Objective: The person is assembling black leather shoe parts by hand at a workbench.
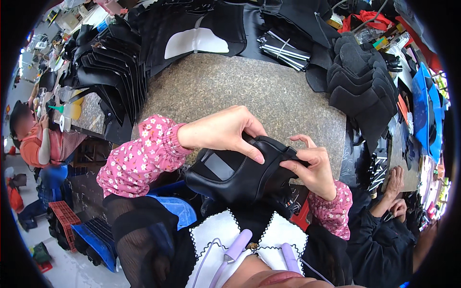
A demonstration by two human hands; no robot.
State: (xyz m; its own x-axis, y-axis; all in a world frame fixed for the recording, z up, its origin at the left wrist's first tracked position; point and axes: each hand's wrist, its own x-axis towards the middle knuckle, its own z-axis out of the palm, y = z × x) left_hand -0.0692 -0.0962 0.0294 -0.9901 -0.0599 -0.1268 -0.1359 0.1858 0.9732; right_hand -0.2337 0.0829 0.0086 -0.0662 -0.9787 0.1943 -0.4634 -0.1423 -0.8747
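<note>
A glossy black, leather-like sewn piece with a rounded, hollow-looking body (254,175) is held between both hands at the near side of the speckled grey-brown stone-like counter (216,86), close to the chest; whether it is touching the counter cannot be told. Its long axis is laid roughly crosswise, rising slightly toward the right. Its middle lies below and just right of the left hand (230,127), by which it is gripped from above, the thumb pressed on its face and the fingertips partly hidden behind. Its right end is pinched at the edge by the right hand (314,165), whose index finger is lifted and curled; neither hand is nearer, as both are touching it. A pale grey, four-sided panel (219,167) is framed by black on its left part, and curved seams are seen near the right.
</note>
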